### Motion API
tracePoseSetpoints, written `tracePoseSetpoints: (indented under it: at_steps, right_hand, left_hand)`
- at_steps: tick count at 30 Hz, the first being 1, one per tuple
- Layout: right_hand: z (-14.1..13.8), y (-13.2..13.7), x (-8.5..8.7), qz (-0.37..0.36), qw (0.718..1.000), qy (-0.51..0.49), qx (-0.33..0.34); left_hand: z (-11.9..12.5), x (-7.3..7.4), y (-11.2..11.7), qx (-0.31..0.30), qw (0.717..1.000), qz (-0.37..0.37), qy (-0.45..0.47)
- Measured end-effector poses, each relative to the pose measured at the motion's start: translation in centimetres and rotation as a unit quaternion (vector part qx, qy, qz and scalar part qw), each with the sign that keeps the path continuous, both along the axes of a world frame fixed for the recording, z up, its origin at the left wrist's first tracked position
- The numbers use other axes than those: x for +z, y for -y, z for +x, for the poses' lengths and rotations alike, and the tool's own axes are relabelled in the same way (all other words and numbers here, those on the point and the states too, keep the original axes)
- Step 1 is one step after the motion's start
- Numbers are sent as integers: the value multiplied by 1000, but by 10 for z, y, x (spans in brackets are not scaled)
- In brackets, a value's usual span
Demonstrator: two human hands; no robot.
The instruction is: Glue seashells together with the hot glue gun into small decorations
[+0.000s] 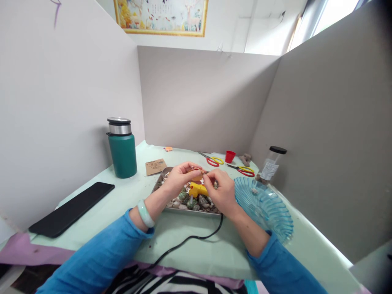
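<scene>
My left hand (180, 178) and my right hand (223, 192) meet above a metal tray (190, 212). Both are closed, fingertips pinching a small orange-brown piece (198, 177) between them; its kind is too small and covered to make out. A jade-coloured bangle (145, 214) circles my left wrist. Beneath the hands, a yellow glue gun (197, 189) rests on the seashells (177, 203) in the tray. Part of the gun is hidden by my right hand. A black cord (190, 237) runs from the tray's front toward my lap.
A green bottle (122, 153), a black slab (73, 207) and a brown card (155, 167) stand or lie left. Rightward are a blue glass plate (274, 212), two scissors (216, 161), a red cup (230, 156) and a black-lidded jar (270, 164). Grey partitions (202, 98) enclose the table.
</scene>
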State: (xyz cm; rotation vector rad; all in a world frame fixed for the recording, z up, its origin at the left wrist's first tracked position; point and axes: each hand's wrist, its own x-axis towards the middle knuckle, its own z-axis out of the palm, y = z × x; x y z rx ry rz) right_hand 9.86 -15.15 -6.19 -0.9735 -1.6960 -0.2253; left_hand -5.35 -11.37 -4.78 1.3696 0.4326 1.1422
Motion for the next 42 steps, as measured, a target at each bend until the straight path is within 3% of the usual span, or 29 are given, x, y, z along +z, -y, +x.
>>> tracePoseSetpoints:
  at_steps: [12,22,42]
  right_hand:
    - [-1,-2,-2,-57,998,-23,4]
    - [-2,-2,-2,-59,998,-23,-3]
    - [0,-3,-2,-70,997,-17,3]
  left_hand:
    - [-1,-1,-2,23,999,6,-24]
    - [-1,4,1,21,999,-7,-31]
    - [-1,-1,-5,14,999,-30,1]
